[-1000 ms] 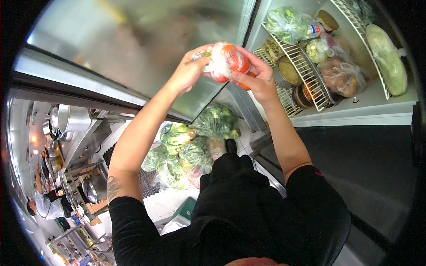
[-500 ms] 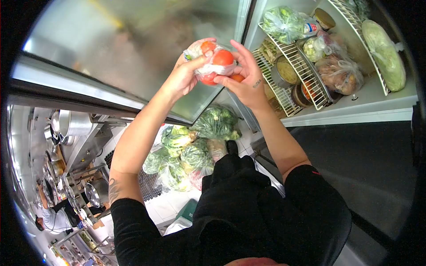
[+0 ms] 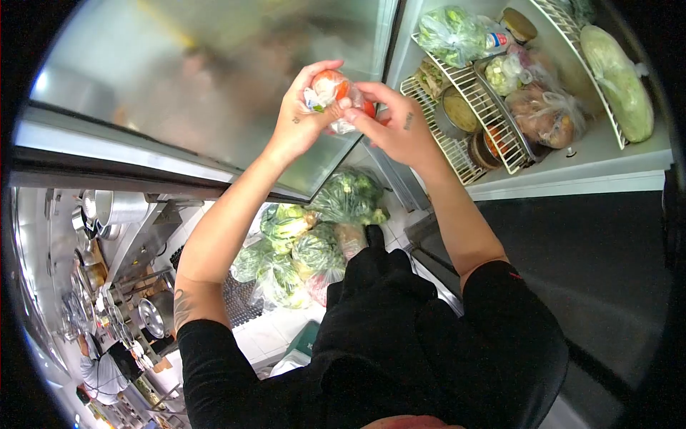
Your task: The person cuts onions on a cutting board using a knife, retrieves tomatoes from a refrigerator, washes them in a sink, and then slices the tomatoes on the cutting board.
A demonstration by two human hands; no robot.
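Both of my hands hold a clear plastic bag of tomatoes in front of the open glass door. My left hand wraps round its left side, thumb across the front. On the right side, my right hand grips the bag, with thumb and fingers pressed in near the middle. Red tomatoes show through the plastic between the hands; the rest is hidden by my fingers.
Right of my hands, wire fridge shelves hold bagged vegetables, a metal pot and a long wrapped gourd. Bagged greens lie on the floor by my foot. Another person stands among cookware at far left.
The tomato bag has shifted left and turned between my hands. My right hand's fingers, spread half a second ago, have closed in on it. The other person appears lower in view.
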